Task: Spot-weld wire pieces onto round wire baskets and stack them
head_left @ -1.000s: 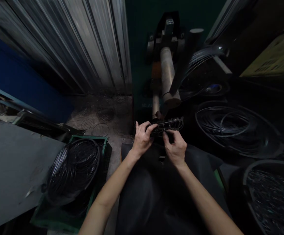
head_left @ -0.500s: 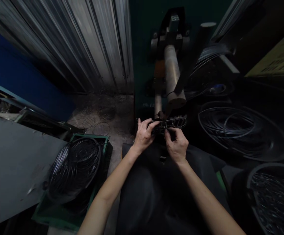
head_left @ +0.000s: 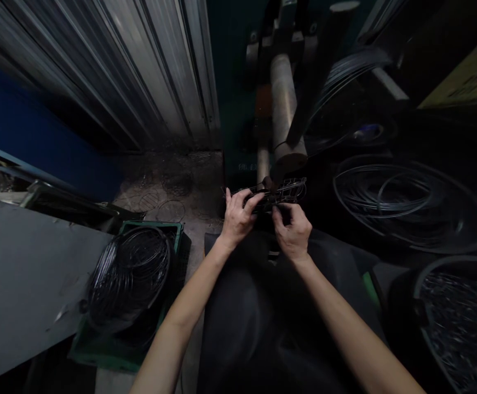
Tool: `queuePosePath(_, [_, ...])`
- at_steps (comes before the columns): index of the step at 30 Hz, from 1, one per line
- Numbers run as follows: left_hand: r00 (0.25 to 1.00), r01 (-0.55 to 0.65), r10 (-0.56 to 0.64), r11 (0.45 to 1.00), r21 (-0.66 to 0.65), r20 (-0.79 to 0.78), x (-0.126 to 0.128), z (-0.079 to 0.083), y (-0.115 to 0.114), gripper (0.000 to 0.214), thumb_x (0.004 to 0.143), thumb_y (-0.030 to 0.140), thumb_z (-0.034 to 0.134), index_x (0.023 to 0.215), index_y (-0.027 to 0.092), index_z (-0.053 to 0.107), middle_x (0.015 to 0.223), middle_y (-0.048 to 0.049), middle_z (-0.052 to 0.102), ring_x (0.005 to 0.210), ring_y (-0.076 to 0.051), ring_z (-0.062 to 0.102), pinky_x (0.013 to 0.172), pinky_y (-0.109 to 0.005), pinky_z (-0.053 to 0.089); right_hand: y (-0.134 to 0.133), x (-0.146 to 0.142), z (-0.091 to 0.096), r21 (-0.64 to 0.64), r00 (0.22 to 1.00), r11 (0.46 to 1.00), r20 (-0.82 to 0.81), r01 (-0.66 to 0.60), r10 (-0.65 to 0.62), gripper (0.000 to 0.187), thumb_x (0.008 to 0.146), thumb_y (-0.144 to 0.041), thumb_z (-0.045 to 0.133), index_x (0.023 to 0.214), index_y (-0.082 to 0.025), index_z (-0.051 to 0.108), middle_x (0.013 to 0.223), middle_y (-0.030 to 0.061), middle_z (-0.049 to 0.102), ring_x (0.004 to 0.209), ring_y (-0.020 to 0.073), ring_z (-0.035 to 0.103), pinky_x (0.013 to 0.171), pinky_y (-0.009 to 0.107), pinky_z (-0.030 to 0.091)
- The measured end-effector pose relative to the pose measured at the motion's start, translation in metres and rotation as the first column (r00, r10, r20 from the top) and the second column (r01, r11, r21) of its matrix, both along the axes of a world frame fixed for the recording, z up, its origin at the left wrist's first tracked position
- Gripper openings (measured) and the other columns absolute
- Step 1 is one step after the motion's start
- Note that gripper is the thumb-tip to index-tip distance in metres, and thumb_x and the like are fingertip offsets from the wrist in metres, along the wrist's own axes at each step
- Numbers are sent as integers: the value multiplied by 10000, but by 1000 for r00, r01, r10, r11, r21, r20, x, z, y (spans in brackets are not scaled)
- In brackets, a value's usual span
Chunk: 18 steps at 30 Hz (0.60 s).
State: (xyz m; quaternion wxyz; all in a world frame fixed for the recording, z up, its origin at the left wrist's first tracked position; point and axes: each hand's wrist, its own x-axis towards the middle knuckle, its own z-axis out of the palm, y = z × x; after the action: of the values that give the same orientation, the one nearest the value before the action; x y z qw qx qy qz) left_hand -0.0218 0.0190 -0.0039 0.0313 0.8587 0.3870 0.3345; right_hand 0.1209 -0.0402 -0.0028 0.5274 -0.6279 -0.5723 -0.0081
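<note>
The wire frame, a small cage of thin rods, is held flat in front of the person's lap, just below the end of the machine's steel roller. The step in hand looks like fitting or bending one of its wires by finger work; the next move probably calls for a steady hold and a fine pinch. The left hand grips the frame's left end, fingers curled over it. The right hand pinches a wire on its near edge, thumb and forefinger together. Both forearms reach forward, wrists slightly bent. A green crate of coiled wire stands at the left.
</note>
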Motion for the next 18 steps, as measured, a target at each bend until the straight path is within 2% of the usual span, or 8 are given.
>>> queuePosePath(6, [1000,-10,10,1000,-18,-10,1,4,1,485,801,156,582,1260,250,455,1215,-75,524,1177,-216,518,1135,-566,210,3,-5,1,-77,999,997,-53,-14,10,239,916,-377,438,864,-190,578,803,59,629,717,166,596,665,316,501])
queuePosePath(9, [1000,10,-10,999,-37,1,2,4,-1,526,790,127,571,1276,257,417,1265,-74,497,1273,-238,446,1141,-570,179,-6,-6,8,-108,997,994,-76,-15,7,255,910,-398,448,899,-189,592,848,66,649,776,179,615,718,334,502])
queuePosePath(12, [999,6,-5,999,-32,52,-4,-5,-4,631,775,139,595,1326,270,317,1390,-94,393,1409,-281,239,1125,-614,146,-39,18,16,-187,993,982,-110,12,-33,318,864,-453,524,1033,-195,601,933,80,665,780,194,630,729,358,503])
queuePosePath(14, [990,-41,46,998,-41,135,-9,-17,-3,732,746,209,661,1351,250,249,1453,-141,292,1429,-315,163,1107,-631,167,-77,54,13,-263,987,957,-75,119,-143,377,804,-488,593,1064,-216,608,962,115,664,799,219,635,731,381,492])
queuePosePath(15, [980,-62,72,996,-57,183,-12,-24,-2,771,728,232,686,1352,233,234,1452,-163,277,1419,-320,188,1102,-618,201,-99,79,9,-282,967,930,-19,237,-253,359,768,-513,611,995,-234,629,944,135,662,810,238,632,726,399,473])
queuePosePath(16, [970,-73,89,994,-76,226,-15,-31,1,780,713,235,698,1341,219,237,1428,-173,303,1398,-312,243,1096,-589,246,-122,106,2,-320,930,878,21,355,-368,338,748,-549,598,914,-256,632,929,155,651,853,263,625,729,426,446])
queuePosePath(18, [953,-78,106,991,-110,283,-19,-42,6,712,705,204,693,1290,210,288,1327,-146,413,1326,-269,368,1075,-508,335,-168,160,-16,-398,799,718,67,571,-598,356,708,-653,488,690,-302,548,726,163,577,875,323,604,673,487,363])
